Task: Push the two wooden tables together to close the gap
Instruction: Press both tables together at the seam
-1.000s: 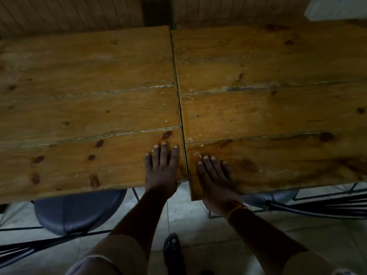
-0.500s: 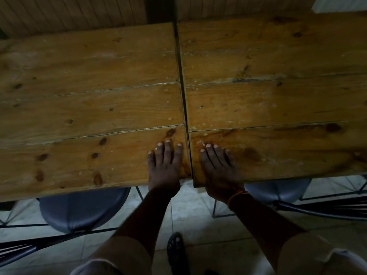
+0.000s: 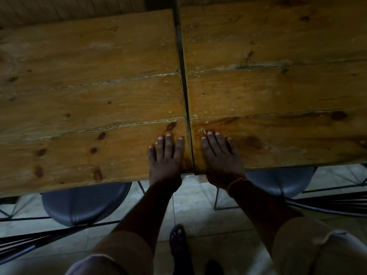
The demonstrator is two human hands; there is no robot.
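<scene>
Two plank-topped wooden tables stand side by side. The left table [image 3: 83,108] and the right table [image 3: 278,92] meet along a thin dark seam [image 3: 185,108] that widens slightly toward the far end. My left hand [image 3: 165,157] lies flat on the left table's near right corner, fingers spread a little. My right hand [image 3: 221,157] lies flat on the right table's near left corner, with an orange band on its wrist. Both palms press on the tabletops beside the seam and hold nothing.
A round grey stool seat [image 3: 85,203] sits under the left table's near edge, another stool [image 3: 282,181] under the right one. Dark metal chair frames [image 3: 327,203] flank both sides on the tiled floor. A wooden slatted wall [image 3: 69,6] runs behind the tables. A dark sandal [image 3: 178,241] is below.
The right table's near edge has come level with the left table's and the seam looks narrower near my hands. Both hands stay flat at the corners; the view has shifted slightly.
</scene>
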